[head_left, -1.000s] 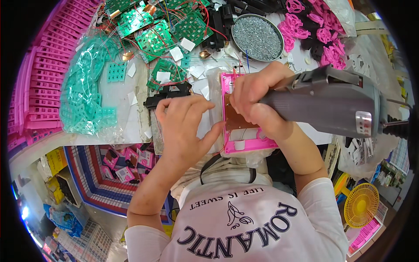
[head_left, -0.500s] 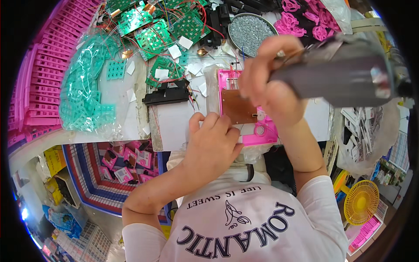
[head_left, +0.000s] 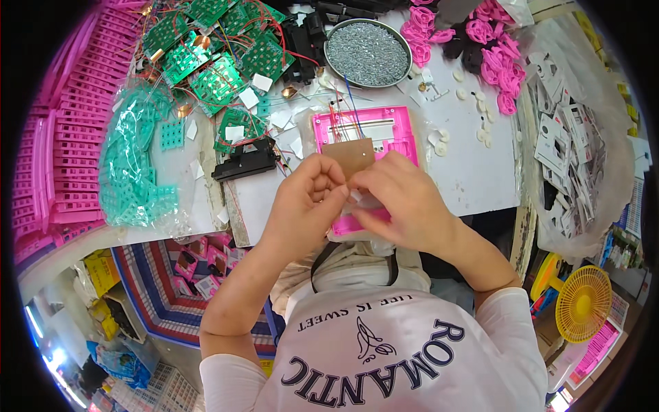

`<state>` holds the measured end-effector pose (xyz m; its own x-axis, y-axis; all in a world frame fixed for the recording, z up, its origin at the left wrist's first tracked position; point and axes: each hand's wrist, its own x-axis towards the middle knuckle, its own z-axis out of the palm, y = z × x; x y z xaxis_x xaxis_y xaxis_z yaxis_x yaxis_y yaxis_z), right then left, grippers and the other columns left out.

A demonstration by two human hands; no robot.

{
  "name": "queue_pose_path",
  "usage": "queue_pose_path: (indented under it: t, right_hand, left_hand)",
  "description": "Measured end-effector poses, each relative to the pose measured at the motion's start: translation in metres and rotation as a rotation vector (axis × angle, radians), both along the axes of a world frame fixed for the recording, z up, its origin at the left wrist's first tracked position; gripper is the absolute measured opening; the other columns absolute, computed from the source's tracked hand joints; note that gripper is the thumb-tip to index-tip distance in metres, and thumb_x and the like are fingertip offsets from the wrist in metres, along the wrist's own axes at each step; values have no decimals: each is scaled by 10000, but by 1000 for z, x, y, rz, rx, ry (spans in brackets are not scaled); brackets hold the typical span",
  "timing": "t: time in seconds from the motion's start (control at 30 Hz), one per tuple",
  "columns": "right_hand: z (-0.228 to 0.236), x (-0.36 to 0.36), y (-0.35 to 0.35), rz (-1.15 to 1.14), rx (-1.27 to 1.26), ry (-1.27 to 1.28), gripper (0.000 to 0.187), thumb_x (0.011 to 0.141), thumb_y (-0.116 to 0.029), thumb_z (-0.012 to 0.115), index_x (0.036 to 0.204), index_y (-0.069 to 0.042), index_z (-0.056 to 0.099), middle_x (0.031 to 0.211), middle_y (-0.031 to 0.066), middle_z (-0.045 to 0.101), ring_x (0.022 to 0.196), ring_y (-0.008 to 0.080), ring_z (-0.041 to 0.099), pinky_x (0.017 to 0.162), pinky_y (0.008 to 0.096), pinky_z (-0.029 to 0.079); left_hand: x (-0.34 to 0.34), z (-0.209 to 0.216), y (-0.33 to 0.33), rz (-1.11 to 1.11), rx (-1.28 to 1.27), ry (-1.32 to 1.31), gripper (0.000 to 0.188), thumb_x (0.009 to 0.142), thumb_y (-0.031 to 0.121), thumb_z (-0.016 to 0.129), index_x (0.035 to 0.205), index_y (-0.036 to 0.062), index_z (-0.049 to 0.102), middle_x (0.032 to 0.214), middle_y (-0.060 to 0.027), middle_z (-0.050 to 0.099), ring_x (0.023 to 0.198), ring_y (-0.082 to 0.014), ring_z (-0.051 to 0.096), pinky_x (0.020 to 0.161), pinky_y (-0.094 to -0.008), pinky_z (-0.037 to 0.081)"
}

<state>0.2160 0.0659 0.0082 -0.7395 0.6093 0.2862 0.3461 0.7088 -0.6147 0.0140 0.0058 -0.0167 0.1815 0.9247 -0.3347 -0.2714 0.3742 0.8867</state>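
Note:
A pink plastic case [head_left: 399, 127] lies open on the white tabletop in front of me. Thin red and blue wires run from it to a brown circuit board [head_left: 351, 152], which sits tilted over the case, its lower part hidden by my fingers. My left hand [head_left: 309, 199] is closed, fingers curled and thumb pressed in at the board's lower left. Opposite it, my right hand [head_left: 406, 199] pinches thumb and fingers together near the board's lower right. A small whitish bit [head_left: 355, 196] shows between the fingertips; what it is cannot be made out.
Green circuit boards [head_left: 216, 82] with wires heap at the back left, near a bag of teal keypads [head_left: 134, 158]. A round tray of screws [head_left: 369, 53] stands behind the case. Pink cords [head_left: 504, 69] and white discs [head_left: 484, 117] lie right. A black part [head_left: 246, 159] rests left.
The dark grey cylindrical power tool has left my right hand, which now meets my left over the case. The brown board, flat in the case before, is now tilted up.

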Motion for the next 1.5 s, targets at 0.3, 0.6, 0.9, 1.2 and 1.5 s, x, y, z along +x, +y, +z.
queue_pose_path:
  t: [0.3,0.6,0.9,1.2,1.5]
  right_hand:
    - [-6,2,17,-138,-287,37,113,810,-77,737,904,-33,694,769,111,687,715,285,657,639,392,525]
    - [-22,4,13,-125,-288,110,126,784,-62,761,902,-84,721,752,54,674,690,227,617,602,354,500]
    - [-16,2,5,-107,-162,20,140,767,-64,761,899,-87,719,771,29,678,821,217,592,657,349,499]
    - [-7,3,7,-120,-345,-72,108,790,-96,747,895,-92,719,744,42,646,783,231,584,661,379,489]
    - [-6,4,14,-86,-408,-134,113,790,-121,749,894,-92,714,730,54,633,789,242,598,685,392,489]
  left_hand:
    - [-2,-10,-8,20,329,535,163,966,9,650,1128,-3,644,941,-30,656,740,-68,577,633,-223,470]
    - [8,6,-5,-54,525,890,145,843,67,751,970,45,685,872,-92,640,741,-262,661,632,-366,523]
    - [15,2,-13,17,560,901,141,844,84,745,961,58,671,877,-85,622,707,-271,643,609,-374,523]
    - [11,-2,-12,-35,645,918,152,831,42,766,955,34,678,834,-90,614,662,-255,624,575,-358,502]
    - [15,-7,-14,-21,728,1042,133,872,89,735,978,63,659,864,-91,597,667,-288,634,563,-396,513]
